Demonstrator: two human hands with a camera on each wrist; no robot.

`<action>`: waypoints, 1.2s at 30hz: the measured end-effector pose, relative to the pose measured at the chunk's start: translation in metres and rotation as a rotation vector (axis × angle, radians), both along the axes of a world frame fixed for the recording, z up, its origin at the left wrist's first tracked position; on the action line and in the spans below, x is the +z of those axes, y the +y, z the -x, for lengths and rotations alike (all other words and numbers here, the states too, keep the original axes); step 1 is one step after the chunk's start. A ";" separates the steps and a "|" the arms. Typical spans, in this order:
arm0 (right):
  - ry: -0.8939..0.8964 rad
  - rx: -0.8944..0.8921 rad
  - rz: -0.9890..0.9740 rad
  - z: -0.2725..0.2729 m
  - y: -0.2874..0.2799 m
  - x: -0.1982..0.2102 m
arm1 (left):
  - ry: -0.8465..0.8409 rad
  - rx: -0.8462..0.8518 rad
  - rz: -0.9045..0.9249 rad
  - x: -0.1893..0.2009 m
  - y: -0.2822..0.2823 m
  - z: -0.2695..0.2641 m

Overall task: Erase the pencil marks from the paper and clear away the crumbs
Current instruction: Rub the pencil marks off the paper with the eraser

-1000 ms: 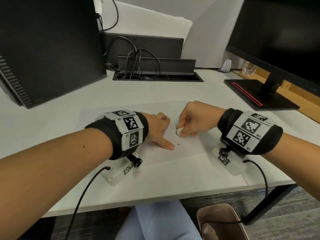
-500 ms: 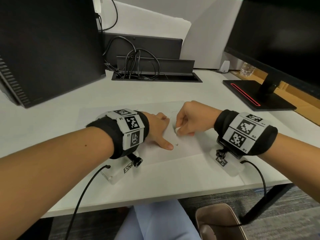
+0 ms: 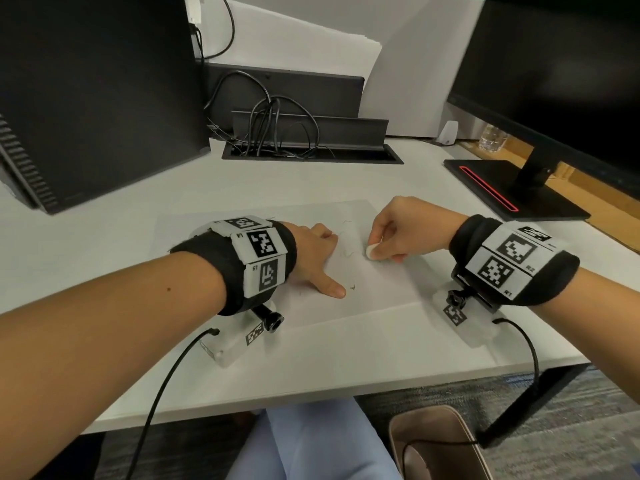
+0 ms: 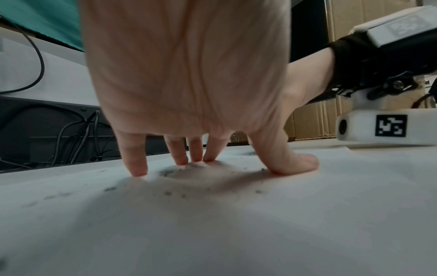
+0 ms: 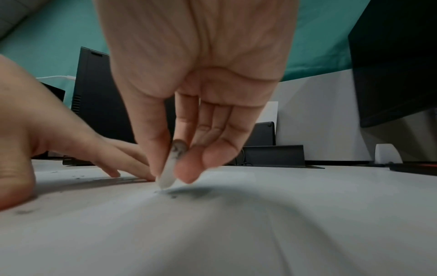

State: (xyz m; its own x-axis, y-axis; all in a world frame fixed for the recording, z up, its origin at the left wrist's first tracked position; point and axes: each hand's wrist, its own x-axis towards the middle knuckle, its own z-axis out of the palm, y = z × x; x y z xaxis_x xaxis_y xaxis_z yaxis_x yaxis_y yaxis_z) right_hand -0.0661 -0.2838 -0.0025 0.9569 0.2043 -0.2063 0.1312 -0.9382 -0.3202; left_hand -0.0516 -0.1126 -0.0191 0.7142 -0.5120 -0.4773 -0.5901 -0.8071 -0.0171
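— So what did the right hand (image 3: 398, 230) have?
— A small white rubber eraser (image 3: 371, 252), pinched between thumb and fingertips, tip down on the white paper sheet (image 3: 381, 289) near the white desk's (image 3: 311, 358) front edge.
— And the left hand (image 3: 313, 251)?
— Fingers spread, pressing the sheet flat. Faint pencil marks (image 3: 346, 252) lay between the hands, just left of the eraser; grey crumbs (image 4: 170, 192) were scattered under the left palm.

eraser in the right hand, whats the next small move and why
Probably rub the eraser leftward over the faint squiggles beside it. The right hand pinches it with its tip on the paper, the left hand presses the sheet flat, and marks and crumbs remain.
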 end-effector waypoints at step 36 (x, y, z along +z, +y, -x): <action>0.219 0.140 -0.161 -0.028 0.026 -0.006 | 0.043 0.043 0.083 -0.003 0.007 -0.025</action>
